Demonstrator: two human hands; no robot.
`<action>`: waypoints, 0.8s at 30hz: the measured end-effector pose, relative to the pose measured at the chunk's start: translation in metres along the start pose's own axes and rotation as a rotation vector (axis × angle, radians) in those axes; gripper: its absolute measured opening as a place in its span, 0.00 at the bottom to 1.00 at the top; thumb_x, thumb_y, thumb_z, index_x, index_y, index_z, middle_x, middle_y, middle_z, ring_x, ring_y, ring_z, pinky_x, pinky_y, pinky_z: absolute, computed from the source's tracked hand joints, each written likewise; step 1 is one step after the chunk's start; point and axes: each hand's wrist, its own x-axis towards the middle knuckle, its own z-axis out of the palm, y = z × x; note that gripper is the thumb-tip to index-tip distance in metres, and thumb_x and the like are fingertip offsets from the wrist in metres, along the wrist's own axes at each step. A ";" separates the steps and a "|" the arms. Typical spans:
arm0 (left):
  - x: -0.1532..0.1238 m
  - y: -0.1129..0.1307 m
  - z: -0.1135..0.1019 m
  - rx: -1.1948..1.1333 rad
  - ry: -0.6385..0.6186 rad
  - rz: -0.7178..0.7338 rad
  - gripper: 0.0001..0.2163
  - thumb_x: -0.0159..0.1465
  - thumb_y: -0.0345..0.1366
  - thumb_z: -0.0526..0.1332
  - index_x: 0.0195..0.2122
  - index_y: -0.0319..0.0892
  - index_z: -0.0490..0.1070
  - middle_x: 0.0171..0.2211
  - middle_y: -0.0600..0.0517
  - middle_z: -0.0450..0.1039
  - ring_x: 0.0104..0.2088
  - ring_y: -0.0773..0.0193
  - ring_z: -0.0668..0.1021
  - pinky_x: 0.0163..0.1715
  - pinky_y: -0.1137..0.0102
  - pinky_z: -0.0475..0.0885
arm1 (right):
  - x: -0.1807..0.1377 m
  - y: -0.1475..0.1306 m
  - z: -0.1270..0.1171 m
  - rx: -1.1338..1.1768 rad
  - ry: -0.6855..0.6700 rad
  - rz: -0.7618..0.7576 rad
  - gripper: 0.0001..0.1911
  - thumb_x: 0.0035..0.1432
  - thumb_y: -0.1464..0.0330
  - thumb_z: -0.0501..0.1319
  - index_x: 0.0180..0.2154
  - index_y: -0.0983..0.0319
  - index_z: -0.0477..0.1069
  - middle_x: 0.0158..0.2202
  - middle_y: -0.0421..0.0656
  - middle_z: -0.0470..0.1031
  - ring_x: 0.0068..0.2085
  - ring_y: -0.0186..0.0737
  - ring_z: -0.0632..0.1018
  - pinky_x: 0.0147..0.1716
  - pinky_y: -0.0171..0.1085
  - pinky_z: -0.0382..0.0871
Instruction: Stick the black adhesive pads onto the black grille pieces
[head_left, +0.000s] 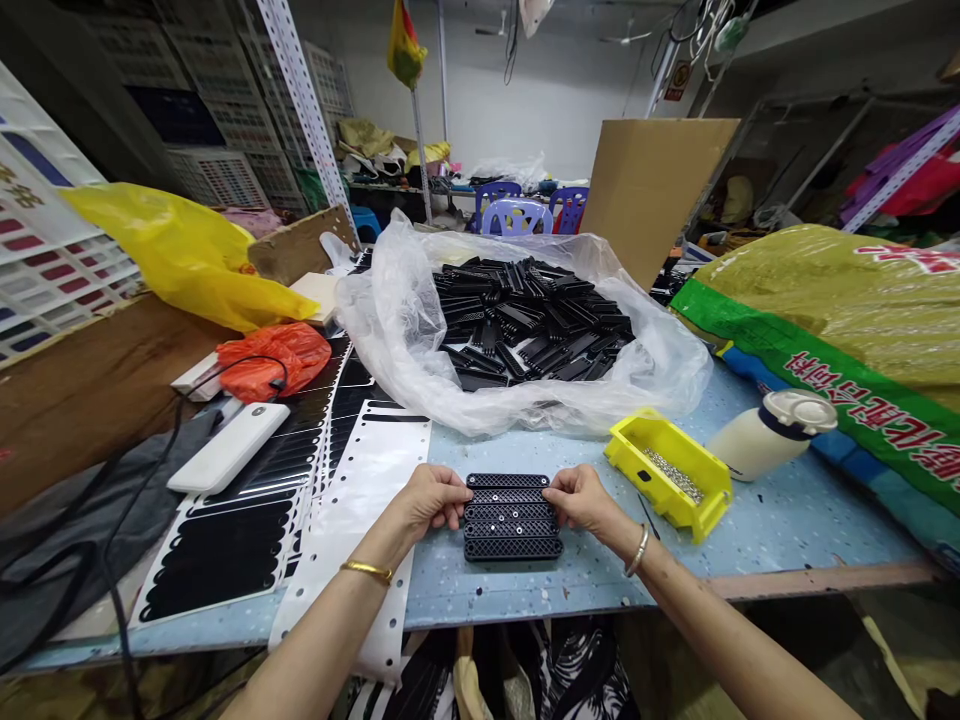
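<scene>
Several black plastic strips (513, 546) with a lattice pattern lie side by side on the blue speckled table (600, 590), forming a small block. Small shiny metal bits sit on some of them. My left hand (430, 498) pinches the left ends near the far side of the block. At the opposite ends, my right hand (586, 498) pinches with thumb and finger. To the right stands a yellow bin (637, 480) holding small silvery metal pieces (675, 475). A thin dark tool (649, 517) lies beside it, partly hidden by the bin.
Behind the block, a clear plastic bag (480, 410) holds a heap of black strips (532, 320). Black stickers on white sheets (367, 480), a white power bank-like device (229, 448) and an orange bag (277, 362) lie left. A bottle (765, 435) and big sack (847, 330) are right.
</scene>
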 end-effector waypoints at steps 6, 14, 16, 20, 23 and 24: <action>0.000 0.005 -0.004 0.009 -0.030 -0.010 0.08 0.42 0.32 0.69 0.18 0.36 0.69 0.13 0.51 0.72 0.11 0.68 0.72 0.08 0.79 0.49 | 0.000 -0.001 -0.001 0.006 -0.004 0.003 0.10 0.47 0.70 0.59 0.17 0.61 0.64 0.10 0.34 0.64 0.13 0.31 0.67 0.11 0.28 0.56; 0.001 0.010 0.004 0.021 -0.001 0.008 0.05 0.41 0.29 0.64 0.15 0.38 0.67 0.10 0.52 0.69 0.08 0.71 0.68 0.07 0.79 0.48 | 0.001 0.000 0.000 0.014 -0.007 -0.003 0.10 0.47 0.70 0.59 0.16 0.61 0.64 0.10 0.34 0.64 0.12 0.31 0.67 0.11 0.28 0.55; -0.001 0.009 0.005 0.016 0.019 0.015 0.05 0.41 0.30 0.64 0.15 0.38 0.67 0.10 0.53 0.69 0.08 0.71 0.68 0.07 0.79 0.48 | 0.001 0.001 0.000 0.017 -0.007 -0.006 0.10 0.47 0.70 0.59 0.17 0.61 0.65 0.10 0.35 0.65 0.13 0.31 0.67 0.11 0.29 0.55; -0.005 0.009 0.007 0.022 0.049 0.030 0.04 0.41 0.31 0.63 0.16 0.38 0.67 0.10 0.53 0.69 0.09 0.72 0.68 0.08 0.80 0.48 | 0.001 0.001 -0.001 0.023 -0.007 -0.018 0.10 0.46 0.69 0.59 0.17 0.62 0.65 0.10 0.35 0.65 0.13 0.32 0.67 0.11 0.29 0.55; -0.007 0.010 0.009 0.039 0.089 0.053 0.04 0.41 0.31 0.63 0.17 0.39 0.67 0.10 0.54 0.69 0.08 0.71 0.67 0.08 0.79 0.48 | 0.001 0.001 -0.001 0.028 -0.007 -0.024 0.10 0.46 0.69 0.59 0.16 0.62 0.65 0.10 0.35 0.65 0.13 0.31 0.67 0.11 0.28 0.55; -0.008 0.011 0.010 0.047 0.105 0.064 0.04 0.41 0.30 0.63 0.18 0.39 0.67 0.10 0.55 0.68 0.08 0.71 0.67 0.08 0.79 0.47 | 0.001 0.002 -0.001 0.029 -0.006 -0.026 0.10 0.46 0.69 0.59 0.16 0.62 0.65 0.10 0.35 0.65 0.13 0.31 0.67 0.10 0.28 0.54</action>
